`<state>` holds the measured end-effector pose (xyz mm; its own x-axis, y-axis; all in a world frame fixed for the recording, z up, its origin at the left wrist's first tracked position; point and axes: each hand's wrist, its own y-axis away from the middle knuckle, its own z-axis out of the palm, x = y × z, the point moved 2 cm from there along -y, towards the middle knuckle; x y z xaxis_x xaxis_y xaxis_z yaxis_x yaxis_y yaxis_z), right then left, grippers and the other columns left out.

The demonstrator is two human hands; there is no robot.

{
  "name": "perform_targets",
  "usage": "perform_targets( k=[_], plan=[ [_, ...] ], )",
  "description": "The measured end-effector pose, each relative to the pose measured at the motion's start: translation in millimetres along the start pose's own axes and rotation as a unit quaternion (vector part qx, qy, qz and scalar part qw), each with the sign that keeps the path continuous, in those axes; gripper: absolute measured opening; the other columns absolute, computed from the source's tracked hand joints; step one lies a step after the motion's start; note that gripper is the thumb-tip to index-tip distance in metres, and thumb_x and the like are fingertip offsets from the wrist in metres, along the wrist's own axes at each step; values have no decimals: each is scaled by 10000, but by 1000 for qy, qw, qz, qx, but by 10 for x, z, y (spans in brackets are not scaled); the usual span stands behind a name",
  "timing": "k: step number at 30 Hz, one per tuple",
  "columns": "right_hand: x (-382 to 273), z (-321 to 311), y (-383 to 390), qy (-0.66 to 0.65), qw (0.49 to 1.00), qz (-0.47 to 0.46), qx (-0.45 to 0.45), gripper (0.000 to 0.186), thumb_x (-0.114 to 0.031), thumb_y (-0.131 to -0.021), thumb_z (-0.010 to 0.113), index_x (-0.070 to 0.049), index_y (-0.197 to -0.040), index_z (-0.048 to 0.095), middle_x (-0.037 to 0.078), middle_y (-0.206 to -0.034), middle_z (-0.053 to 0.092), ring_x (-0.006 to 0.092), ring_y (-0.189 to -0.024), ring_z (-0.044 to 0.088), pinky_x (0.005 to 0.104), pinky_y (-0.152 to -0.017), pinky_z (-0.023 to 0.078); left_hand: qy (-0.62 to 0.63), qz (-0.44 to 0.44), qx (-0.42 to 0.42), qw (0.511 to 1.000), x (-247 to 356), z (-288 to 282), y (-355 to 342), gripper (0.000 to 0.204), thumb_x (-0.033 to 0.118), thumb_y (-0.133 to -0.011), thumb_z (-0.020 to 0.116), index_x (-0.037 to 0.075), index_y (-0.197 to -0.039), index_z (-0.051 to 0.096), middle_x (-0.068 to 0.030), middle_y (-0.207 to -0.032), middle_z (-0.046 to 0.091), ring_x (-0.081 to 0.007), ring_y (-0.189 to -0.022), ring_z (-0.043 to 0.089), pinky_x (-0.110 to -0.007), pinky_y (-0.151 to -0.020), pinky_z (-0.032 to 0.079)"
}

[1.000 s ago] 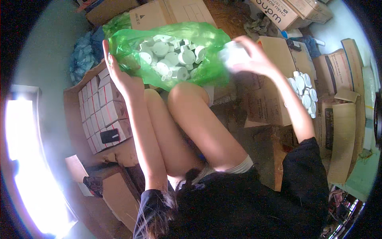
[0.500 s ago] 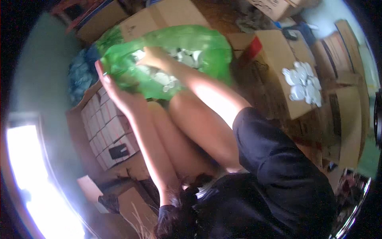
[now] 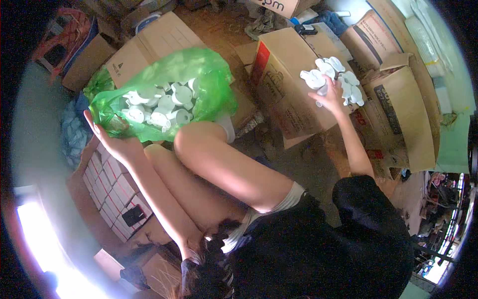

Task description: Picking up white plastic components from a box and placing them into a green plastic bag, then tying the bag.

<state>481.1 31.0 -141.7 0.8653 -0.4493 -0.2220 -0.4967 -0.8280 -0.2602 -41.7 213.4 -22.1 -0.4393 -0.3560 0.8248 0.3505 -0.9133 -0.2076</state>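
The green see-through plastic bag (image 3: 219, 84) lies open beyond my knees. Inside it are several white plastic pieces (image 3: 167, 103), rounded discs with short necks. My left hand (image 3: 117, 142) is at the bag's left edge; its fingers run up along the outside, the thumb is hidden, and plastic is caught in its grip. A pile of similar white pieces (image 3: 352, 93) rests on top of a cardboard box (image 3: 284, 55) to the right. My right hand (image 3: 332, 95) reaches onto the near side of this pile, thumb and fingers spread over the pieces, none lifted.
Left of my legs, an open carton holds rows of small white boxes (image 3: 107, 184) with a dark phone (image 3: 133, 216) on them. A large cardboard box (image 3: 159, 47) stands behind the bag. More cartons (image 3: 403, 109) crowd the right side. A blue plastic bag (image 3: 74, 129) lies by the left wall.
My right hand has left the inside of the green bag and moved right to the pile on the box. My left hand stays at the bag's edge. The view has shifted rightward.
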Motion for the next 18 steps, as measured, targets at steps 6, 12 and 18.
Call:
perform_targets(
  k=[6,12,18],
  plan=[
    [-196,-61,235,3,997,81,-6,774,-262,-553,783,-180,-1238,433,173,-1198,403,349,-1113,426,464,-923,381,-8,23,-14,1000,72,-104,14,517,341,-904,480,168,-1375,352,-29,-1249,473,-173,-1006,491,-298,-787,430],
    [-542,-390,-220,-15,994,-63,93,705,-198,-532,775,-162,-1184,509,146,-1159,401,345,-1109,433,463,-927,386,-25,30,-20,999,104,-105,28,588,367,-865,554,173,-1376,338,-43,-1204,509,-208,-944,526,-330,-761,467],
    [-503,-19,-603,83,987,-82,-106,568,-124,-532,765,-122,-1068,577,131,-1209,425,384,-1107,449,445,-879,468,-20,31,-13,999,123,-326,-95,566,361,-885,503,171,-1387,324,-53,-1221,497,-208,-970,519,-349,-817,451]
  ],
)
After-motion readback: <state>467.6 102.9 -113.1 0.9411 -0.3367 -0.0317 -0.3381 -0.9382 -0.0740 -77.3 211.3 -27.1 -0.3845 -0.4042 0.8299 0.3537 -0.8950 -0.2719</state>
